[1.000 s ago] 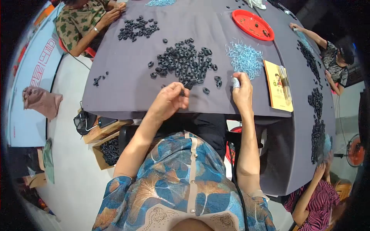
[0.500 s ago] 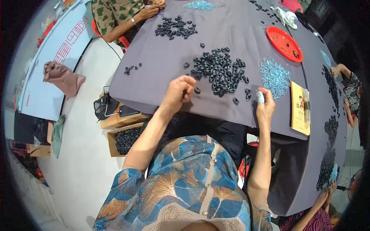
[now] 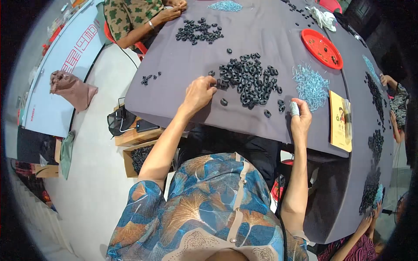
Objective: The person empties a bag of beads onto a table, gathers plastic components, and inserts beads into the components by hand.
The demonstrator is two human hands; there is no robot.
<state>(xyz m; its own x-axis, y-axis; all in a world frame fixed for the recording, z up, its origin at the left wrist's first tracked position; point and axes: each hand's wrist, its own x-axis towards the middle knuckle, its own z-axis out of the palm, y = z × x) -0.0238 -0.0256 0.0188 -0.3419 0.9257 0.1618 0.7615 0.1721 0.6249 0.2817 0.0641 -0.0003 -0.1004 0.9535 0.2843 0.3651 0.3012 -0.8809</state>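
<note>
A pile of small black oval plastic parts with holes [image 3: 249, 80] lies on the grey cloth in front of me. My left hand [image 3: 199, 93] is at the pile's left edge, palm down, fingers bent together. Its fingertips are beside the outermost black parts, and whatever they grip is hidden. To the right of the pile, my right hand [image 3: 300, 119] is closed at the table's near edge, thumb and fingers pressed together. A pale wrap covers one of its fingertips. Too little shows to tell what it pinches. Just beyond it lies a heap of thin light-blue pieces [image 3: 311, 87].
A red tray [image 3: 322, 48] holds a few small parts. A yellow booklet [image 3: 339, 122] lies at the right by a fold in the cloth. Other people's hands [image 3: 174, 11] work at the far left and along the right side. A carton [image 3: 129, 163] of black parts stands below.
My left hand has moved up and slightly left, from the near side of the table to the pile's left edge, turning palm down. My right hand stays nearly in place.
</note>
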